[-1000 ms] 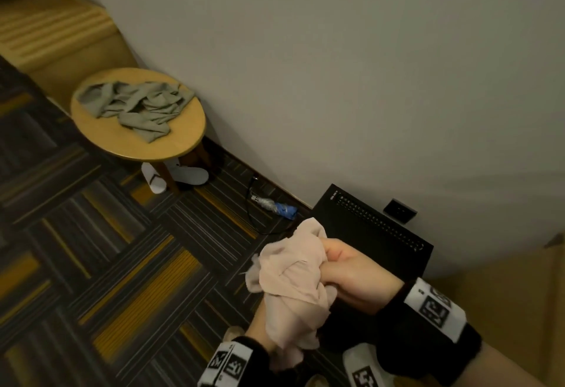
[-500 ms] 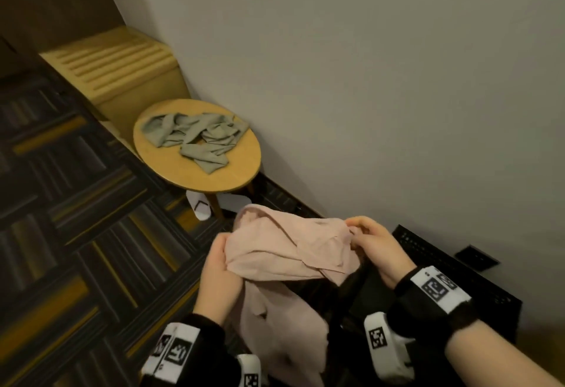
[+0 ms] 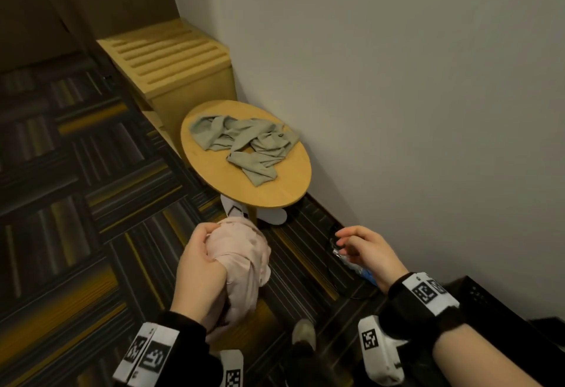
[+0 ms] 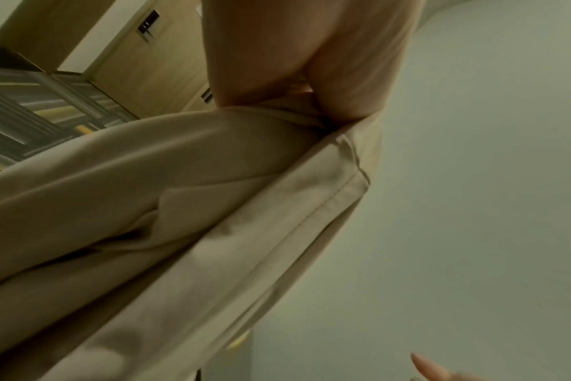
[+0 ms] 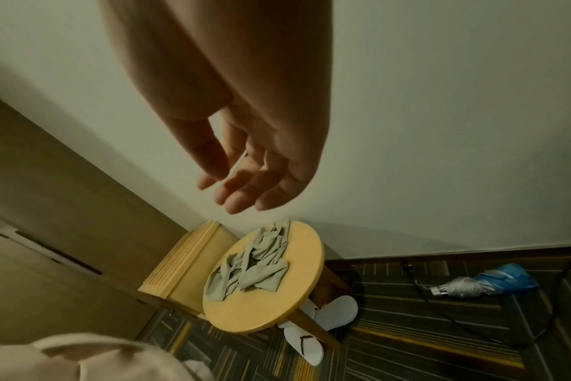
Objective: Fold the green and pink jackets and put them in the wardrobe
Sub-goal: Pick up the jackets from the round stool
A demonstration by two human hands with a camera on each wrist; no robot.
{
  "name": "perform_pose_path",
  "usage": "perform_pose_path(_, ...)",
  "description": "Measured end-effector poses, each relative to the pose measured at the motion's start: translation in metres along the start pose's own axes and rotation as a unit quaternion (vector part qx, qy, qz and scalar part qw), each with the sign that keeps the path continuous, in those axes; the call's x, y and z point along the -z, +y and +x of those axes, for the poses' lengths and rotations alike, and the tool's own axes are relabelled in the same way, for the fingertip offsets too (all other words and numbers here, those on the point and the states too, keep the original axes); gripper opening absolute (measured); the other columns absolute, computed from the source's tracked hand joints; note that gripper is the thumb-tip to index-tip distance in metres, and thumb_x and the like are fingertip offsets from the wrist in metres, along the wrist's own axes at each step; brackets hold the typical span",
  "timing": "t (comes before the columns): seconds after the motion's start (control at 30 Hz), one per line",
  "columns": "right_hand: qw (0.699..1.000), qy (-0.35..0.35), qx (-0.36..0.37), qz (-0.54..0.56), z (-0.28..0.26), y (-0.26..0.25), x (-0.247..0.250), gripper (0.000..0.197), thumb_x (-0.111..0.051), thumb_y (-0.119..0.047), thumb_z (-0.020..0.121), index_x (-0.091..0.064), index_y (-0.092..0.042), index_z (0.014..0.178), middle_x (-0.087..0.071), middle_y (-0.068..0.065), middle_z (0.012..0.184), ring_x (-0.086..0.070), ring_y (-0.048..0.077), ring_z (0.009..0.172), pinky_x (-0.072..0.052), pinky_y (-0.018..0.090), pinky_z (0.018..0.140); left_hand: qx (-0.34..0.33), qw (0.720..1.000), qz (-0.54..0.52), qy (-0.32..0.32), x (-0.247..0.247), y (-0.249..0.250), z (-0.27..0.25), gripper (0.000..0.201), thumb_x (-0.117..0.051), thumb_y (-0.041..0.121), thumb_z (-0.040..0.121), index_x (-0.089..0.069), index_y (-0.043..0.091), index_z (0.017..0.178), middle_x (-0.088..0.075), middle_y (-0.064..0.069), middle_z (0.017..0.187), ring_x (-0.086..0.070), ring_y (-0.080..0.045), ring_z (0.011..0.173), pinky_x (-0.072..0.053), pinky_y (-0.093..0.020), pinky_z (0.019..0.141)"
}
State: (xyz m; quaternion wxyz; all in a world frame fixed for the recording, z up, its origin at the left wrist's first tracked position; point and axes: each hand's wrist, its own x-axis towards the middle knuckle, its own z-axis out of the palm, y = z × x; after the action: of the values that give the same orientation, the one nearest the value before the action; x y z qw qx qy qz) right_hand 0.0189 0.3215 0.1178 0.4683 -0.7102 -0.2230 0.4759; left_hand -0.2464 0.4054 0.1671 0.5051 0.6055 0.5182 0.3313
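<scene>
hotel-like room, striped carpet tiles (image 3: 76, 172), white slippers (image 5: 329, 309) under round wooden side table (image 3: 275, 194)

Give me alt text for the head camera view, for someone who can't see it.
The left hand grips a bunched pink jacket while the right hand hangs open beside it. Beyond, a crumpled green jacket lies on a round wooden table.

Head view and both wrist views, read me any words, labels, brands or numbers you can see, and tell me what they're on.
No readable text in any view.
Wrist bands: black-and-white square code markers only, no letters or digits.
White slippers: a dark mark, not legible as writing.
Wall plate: too blurred to read.
</scene>
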Motion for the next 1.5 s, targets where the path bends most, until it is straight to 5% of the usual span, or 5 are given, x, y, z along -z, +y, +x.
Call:
perform_pose_path(0.53,0.995,-0.075,-0.036,-0.060,0.246,-0.111,-0.140,0.020,-0.046,-0.004,0.090,-0.063,-0.015,0.086,-0.061,0.001,0.078,-0.055,0.012,0.067,-0.043,0.021,0.063,0.021,0.989,0.097,0.110,0.078,-0.003,0.250,0.048,-0.053,-0.017,0.076,-0.052,0.030,0.082,-0.060,0.004,0.082,-0.055,-0.010,0.077,-0.040,-0.027,0.060)
perform_pose_path(0.77,0.992,-0.070,-0.035,-0.096,0.329,-0.137,-0.174,0.017,-0.048,-0.006,0.091,-0.061,-0.016,0.090,-0.054,0.004,0.079,-0.053,0.012,0.069,-0.042,0.018,0.060,0.024,0.989,0.091,0.118,0.091,0.003,0.362,0.045,-0.055,-0.012,0.076,-0.050,0.027,0.098,-0.058,0.013,0.087,-0.054,-0.002,0.080,-0.039,-0.021,0.062)
perform_pose_path(0.97,0.989,-0.005,-0.071,-0.133,0.407,-0.129,-0.197,0.019,-0.053,-0.007,0.088,-0.057,-0.018,0.103,-0.050,0.003,0.099,-0.051,0.015,0.078,-0.040,0.025,0.065,0.043,0.993,0.101,0.035,0.099,-0.004,0.480,0.049,-0.052,-0.013,0.073,-0.051,0.031,0.094,-0.058,0.006,0.090,-0.056,-0.010,0.082,-0.043,-0.025,0.064)
perform_pose_path(1.17,0.967,0.027,-0.149,-0.204,0.479,-0.116,-0.225,0.072,-0.067,-0.024,0.084,-0.025,-0.022,0.143,-0.025,0.008,0.149,-0.034,0.030,0.132,-0.041,0.037,0.100,0.049,0.985,0.150,-0.069,0.109,-0.007,0.589,0.054,-0.059,-0.009,0.075,-0.048,0.042,0.088,-0.057,0.013,0.089,-0.054,-0.005,0.081,-0.042,-0.022,0.061)
perform_pose_path(1.5,0.931,0.057,-0.233,-0.275,0.566,-0.088,-0.239,0.092,-0.068,-0.028,0.081,-0.005,-0.028,0.149,-0.005,0.004,0.157,-0.018,0.034,0.140,-0.031,0.043,0.110,0.108,0.966,0.175,-0.156,0.084,-0.057,0.660,0.054,-0.063,-0.008,0.074,-0.047,0.036,0.100,-0.055,0.012,0.097,-0.054,-0.008,0.088,-0.041,-0.020,0.063)
